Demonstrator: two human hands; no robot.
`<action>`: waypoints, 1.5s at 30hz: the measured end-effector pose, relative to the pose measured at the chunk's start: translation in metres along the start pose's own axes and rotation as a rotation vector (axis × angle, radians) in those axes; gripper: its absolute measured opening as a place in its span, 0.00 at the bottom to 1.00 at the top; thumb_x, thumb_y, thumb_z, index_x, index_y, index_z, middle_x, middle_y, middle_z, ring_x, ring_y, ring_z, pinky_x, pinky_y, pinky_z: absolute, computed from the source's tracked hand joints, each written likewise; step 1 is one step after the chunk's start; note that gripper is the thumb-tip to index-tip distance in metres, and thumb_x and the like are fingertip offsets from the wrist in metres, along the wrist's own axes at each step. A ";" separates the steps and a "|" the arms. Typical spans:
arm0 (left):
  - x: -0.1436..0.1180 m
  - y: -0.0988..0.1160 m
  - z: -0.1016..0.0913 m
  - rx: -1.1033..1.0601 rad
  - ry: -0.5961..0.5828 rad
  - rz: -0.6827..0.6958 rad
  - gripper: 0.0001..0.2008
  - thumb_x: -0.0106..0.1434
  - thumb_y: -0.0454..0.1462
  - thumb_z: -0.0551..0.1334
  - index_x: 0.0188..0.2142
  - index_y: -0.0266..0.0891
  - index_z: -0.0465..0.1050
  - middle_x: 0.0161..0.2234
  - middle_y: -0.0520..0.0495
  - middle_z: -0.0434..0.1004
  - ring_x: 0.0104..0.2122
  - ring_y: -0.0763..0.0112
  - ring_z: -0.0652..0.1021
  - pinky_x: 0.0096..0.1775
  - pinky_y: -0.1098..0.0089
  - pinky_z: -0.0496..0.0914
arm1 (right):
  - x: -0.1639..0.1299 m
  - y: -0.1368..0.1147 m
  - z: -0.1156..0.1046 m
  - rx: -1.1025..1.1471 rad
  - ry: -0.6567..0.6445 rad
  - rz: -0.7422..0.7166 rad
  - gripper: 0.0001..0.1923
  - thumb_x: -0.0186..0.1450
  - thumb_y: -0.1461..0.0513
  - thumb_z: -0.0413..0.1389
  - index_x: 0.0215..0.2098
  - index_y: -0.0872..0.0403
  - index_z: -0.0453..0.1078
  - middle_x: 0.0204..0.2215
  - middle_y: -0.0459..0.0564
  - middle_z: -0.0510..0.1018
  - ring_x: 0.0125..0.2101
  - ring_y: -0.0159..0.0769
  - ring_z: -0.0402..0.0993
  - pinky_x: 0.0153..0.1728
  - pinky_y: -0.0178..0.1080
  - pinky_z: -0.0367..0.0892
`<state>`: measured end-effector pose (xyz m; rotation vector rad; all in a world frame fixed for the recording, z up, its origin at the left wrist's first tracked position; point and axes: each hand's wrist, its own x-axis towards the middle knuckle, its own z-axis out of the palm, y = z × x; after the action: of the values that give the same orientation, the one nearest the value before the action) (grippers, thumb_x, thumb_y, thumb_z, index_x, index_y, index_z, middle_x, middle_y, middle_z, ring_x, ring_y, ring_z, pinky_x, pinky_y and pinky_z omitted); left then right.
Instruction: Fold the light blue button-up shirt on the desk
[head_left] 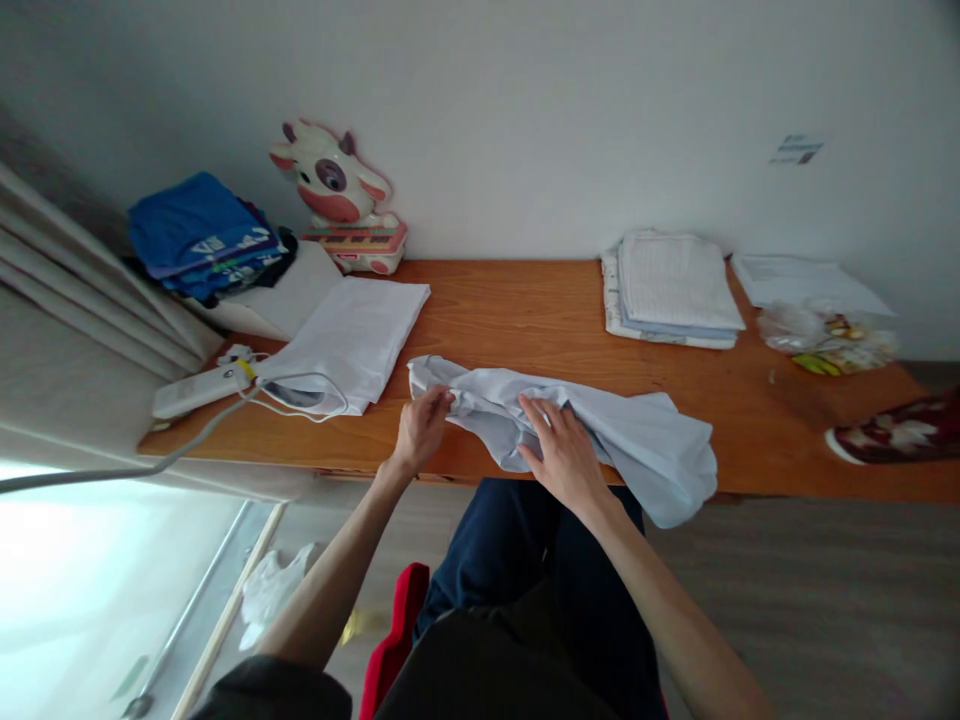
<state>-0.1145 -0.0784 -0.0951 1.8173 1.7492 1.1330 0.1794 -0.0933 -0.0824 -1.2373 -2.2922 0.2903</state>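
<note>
The person sits close to the bench (510, 320), dark trousers (517, 560) and a red seat edge (390, 640) below the arms. The left hand (421, 428) pinches an edge of the crumpled pale shirt (637, 440), fingers together on the cloth. The right hand (564, 452) lies flat on the shirt's bunched middle, fingers spread apart and pressing down. The shirt rests at the bench's near edge, its right part hanging over. Just left of it lies a folded white garment (352, 335) with a remote (196, 390) and cable (112, 470) beside. Farther back stand a folded stack (675, 290), papers (802, 280), a plastic bag (825, 340), blue clothes (199, 235) and a cow toy (337, 195) against the wall.
</note>
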 end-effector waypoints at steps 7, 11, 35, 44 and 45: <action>0.035 0.067 0.009 -0.510 -0.107 -0.095 0.25 0.76 0.58 0.57 0.37 0.41 0.77 0.31 0.50 0.79 0.30 0.69 0.77 0.33 0.70 0.74 | -0.011 0.022 -0.022 0.323 -0.039 0.155 0.18 0.77 0.50 0.56 0.33 0.48 0.74 0.29 0.49 0.78 0.33 0.44 0.75 0.35 0.42 0.71; 0.036 0.075 0.001 -0.406 0.036 0.132 0.24 0.78 0.56 0.54 0.56 0.43 0.76 0.57 0.41 0.82 0.58 0.58 0.80 0.62 0.58 0.73 | -0.022 0.052 -0.065 0.930 0.145 0.402 0.24 0.72 0.41 0.59 0.29 0.48 0.70 0.22 0.43 0.72 0.22 0.36 0.67 0.24 0.38 0.63; -0.053 0.007 -0.021 0.124 -0.429 0.270 0.36 0.67 0.44 0.72 0.71 0.48 0.66 0.72 0.39 0.68 0.74 0.46 0.65 0.73 0.39 0.60 | -0.008 0.058 -0.039 -0.054 -0.146 -0.106 0.15 0.76 0.59 0.58 0.60 0.47 0.75 0.55 0.53 0.84 0.58 0.52 0.78 0.72 0.65 0.53; -0.059 -0.007 -0.017 0.096 -0.241 0.183 0.08 0.72 0.40 0.68 0.49 0.45 0.80 0.62 0.41 0.79 0.61 0.54 0.78 0.62 0.52 0.74 | -0.024 0.053 -0.043 0.114 -0.183 0.108 0.08 0.79 0.59 0.54 0.51 0.47 0.76 0.37 0.47 0.86 0.35 0.43 0.82 0.40 0.42 0.71; -0.058 -0.006 -0.016 0.080 -0.245 0.197 0.06 0.72 0.40 0.67 0.47 0.45 0.81 0.59 0.41 0.81 0.59 0.55 0.80 0.61 0.53 0.74 | -0.028 0.051 -0.045 0.115 -0.193 0.086 0.09 0.77 0.60 0.55 0.53 0.47 0.75 0.39 0.47 0.86 0.37 0.43 0.82 0.43 0.43 0.71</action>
<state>-0.1250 -0.1373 -0.1066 2.1152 1.5216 0.8742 0.2527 -0.0903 -0.0749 -1.3002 -2.3483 0.5877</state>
